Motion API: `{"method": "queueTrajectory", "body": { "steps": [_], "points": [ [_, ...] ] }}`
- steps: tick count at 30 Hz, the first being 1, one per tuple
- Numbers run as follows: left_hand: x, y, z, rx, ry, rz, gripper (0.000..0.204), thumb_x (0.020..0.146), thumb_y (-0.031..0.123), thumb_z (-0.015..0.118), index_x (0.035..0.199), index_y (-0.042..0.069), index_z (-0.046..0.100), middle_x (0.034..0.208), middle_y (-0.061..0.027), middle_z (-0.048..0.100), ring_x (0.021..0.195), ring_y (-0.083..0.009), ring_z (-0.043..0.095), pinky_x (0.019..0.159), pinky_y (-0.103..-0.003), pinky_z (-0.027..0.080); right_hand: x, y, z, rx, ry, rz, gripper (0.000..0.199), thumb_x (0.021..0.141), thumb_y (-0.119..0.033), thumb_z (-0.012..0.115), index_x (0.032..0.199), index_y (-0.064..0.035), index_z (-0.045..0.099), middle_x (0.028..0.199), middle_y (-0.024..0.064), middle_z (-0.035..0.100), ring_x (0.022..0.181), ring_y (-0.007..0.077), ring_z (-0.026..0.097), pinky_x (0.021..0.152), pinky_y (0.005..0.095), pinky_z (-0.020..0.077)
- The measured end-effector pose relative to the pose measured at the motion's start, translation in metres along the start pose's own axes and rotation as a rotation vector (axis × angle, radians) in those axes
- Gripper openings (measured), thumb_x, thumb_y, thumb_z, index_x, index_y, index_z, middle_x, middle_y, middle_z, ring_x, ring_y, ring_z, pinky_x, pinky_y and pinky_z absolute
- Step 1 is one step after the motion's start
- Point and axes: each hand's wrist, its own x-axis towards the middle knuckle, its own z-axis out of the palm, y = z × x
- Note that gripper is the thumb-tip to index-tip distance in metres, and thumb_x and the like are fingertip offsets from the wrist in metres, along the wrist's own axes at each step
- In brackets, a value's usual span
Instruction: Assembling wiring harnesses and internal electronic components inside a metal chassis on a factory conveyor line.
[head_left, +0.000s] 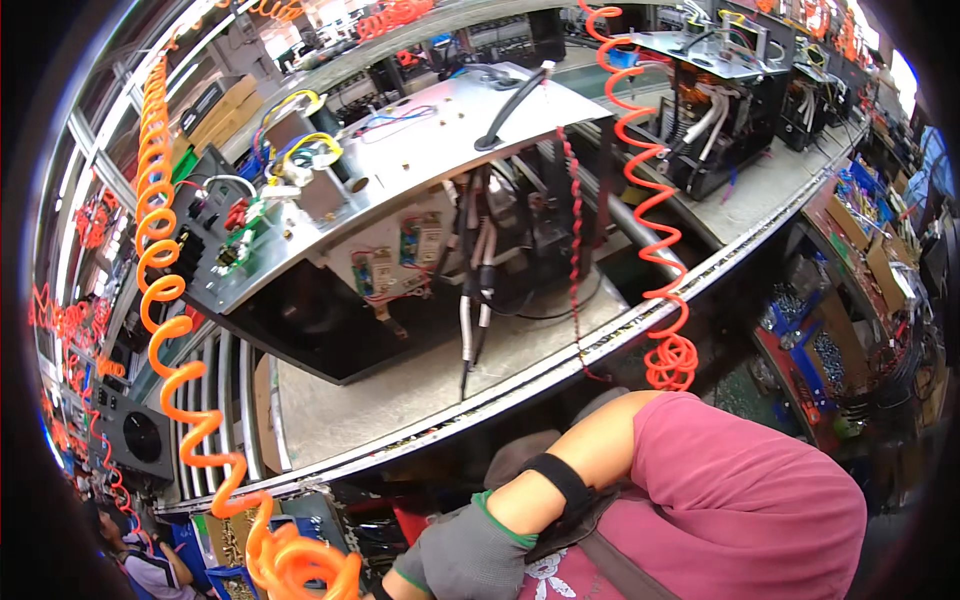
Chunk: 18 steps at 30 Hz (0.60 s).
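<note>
My right hand [462, 556] wears a grey glove with a green cuff and hangs low at the bottom edge, below the workbench's front rail [560, 362]. A black band wraps the forearm and a pink sleeve covers the upper arm. The fingers point down-left and run out of view, so I cannot tell whether they hold anything. An orange coiled hose [290, 562] bunches just left of that hand. My left hand is out of view. On the bench ahead stands an open machine chassis [330, 330] with a tilted grey metal top plate [430, 150], wiring and a black handle [512, 100].
A second orange coiled hose [655, 220] hangs at the right of the chassis. Another open chassis [715, 110] stands farther along the bench. Bins of small parts [815, 340] and cartons sit at the right. Another person [140, 565] is at the lower left.
</note>
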Motion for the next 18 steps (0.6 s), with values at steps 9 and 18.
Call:
{"method": "queueTrajectory", "body": {
  "steps": [9, 18],
  "points": [
    [0.016, 0.021, 0.086, 0.117, -0.134, -0.325, 0.047, 0.083, 0.028, 0.061, 0.122, 0.004, 0.053, 0.09, -0.0108, 0.065, 0.08, -0.019, 0.066, 0.071, -0.034, 0.055, -0.217, -0.031, 0.001, 0.073, 1.025, 0.554, 0.029, 0.086, -0.019, 0.067, 0.112, -0.0062, 0.063, 0.1, 0.0124, 0.065, 0.09, 0.0272, 0.066, 0.079, 0.037, 0.0529],
    [0.098, 0.016, 0.13, 0.259, -0.066, 0.253, 0.038, 0.077, 0.01, 0.064, 0.112, -0.001, 0.056, 0.085, -0.0104, 0.065, 0.067, -0.0149, 0.064, 0.06, -0.023, 0.053, -0.241, 0.101, 0.011, 0.251, 1.254, 0.954, 0.058, 0.084, -0.04, 0.071, 0.128, -0.006, 0.054, 0.111, 0.0161, 0.067, 0.104, 0.0299, 0.064, 0.093, 0.0381, 0.0474]
  ]
}}
